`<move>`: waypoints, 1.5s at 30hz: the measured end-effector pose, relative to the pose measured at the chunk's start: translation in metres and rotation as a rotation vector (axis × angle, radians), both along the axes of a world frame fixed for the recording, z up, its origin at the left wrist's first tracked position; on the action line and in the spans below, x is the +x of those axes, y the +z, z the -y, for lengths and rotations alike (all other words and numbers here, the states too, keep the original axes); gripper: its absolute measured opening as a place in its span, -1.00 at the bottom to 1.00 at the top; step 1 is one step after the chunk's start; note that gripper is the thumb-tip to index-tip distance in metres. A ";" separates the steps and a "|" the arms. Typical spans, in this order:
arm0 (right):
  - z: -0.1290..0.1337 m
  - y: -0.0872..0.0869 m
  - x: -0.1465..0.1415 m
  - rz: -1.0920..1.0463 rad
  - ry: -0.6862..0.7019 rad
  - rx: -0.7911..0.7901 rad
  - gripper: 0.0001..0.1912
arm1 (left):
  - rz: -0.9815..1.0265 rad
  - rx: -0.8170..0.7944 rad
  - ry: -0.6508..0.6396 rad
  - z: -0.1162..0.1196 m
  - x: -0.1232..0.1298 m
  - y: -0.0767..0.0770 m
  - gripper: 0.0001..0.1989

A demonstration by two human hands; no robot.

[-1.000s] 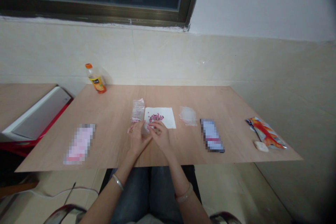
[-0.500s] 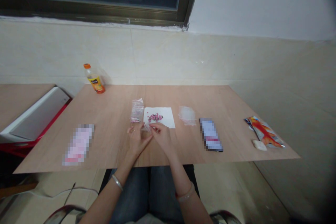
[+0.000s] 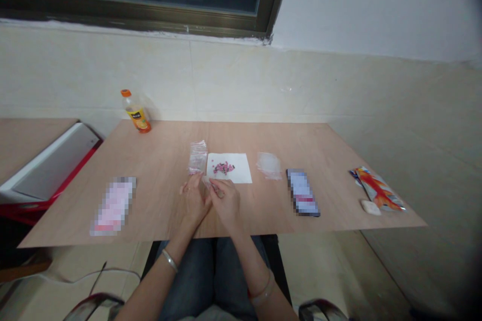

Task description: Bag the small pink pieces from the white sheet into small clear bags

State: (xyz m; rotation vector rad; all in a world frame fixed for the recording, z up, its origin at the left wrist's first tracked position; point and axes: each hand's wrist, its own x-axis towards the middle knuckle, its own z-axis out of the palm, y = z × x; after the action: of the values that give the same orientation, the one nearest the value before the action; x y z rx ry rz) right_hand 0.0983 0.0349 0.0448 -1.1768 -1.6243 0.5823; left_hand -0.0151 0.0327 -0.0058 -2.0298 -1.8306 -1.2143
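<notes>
Head view. Left hand [image 3: 196, 196] and right hand [image 3: 227, 203] close together over the near part of the wide, pale brown wood-grain table [image 3: 158, 170]. Both grips clamped on one small clear plastic bag [image 3: 207, 180], pinched where the fingertips meet; its contents too small and too covered to make out.

Just beyond the right grip: flat white sheet of paper [image 3: 243, 173], bearing a loose scatter of tiny pink and dark pieces [image 3: 223, 167], gathered mainly toward its middle. Directly beyond the left grip, beside the sheet's left edge: overlapping row of clear plastic bags with pinkish contents [image 3: 198, 156].

Right of the right grip, slightly farther out: flat pile of thin, whitish see-through bags [image 3: 269, 165]. Farther right, dark-edged phone-shaped slab, screen blurred out [image 3: 303, 192]. Well right of both grips: glossy orange-and-white packet [image 3: 380, 189], small off-white rounded block [image 3: 371, 207] at its near side.

Well left of the left grip: pink-and-white blurred rectangle [image 3: 115, 205]. Far beyond the left grip, toward the wall: clear plastic bottle with orange cap and yellow label [image 3: 137, 115], upright.
</notes>
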 end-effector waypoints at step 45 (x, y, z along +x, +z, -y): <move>-0.054 0.000 0.025 -0.195 0.184 -0.184 -0.89 | 0.094 0.060 -0.114 -0.013 0.001 -0.021 -0.49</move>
State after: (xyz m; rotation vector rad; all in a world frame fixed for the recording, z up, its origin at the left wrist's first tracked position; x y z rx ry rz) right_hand 0.1235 0.0890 0.0451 -1.0710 -1.5442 0.9522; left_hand -0.0139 0.0455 -0.0270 -2.1038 -1.7157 -1.4006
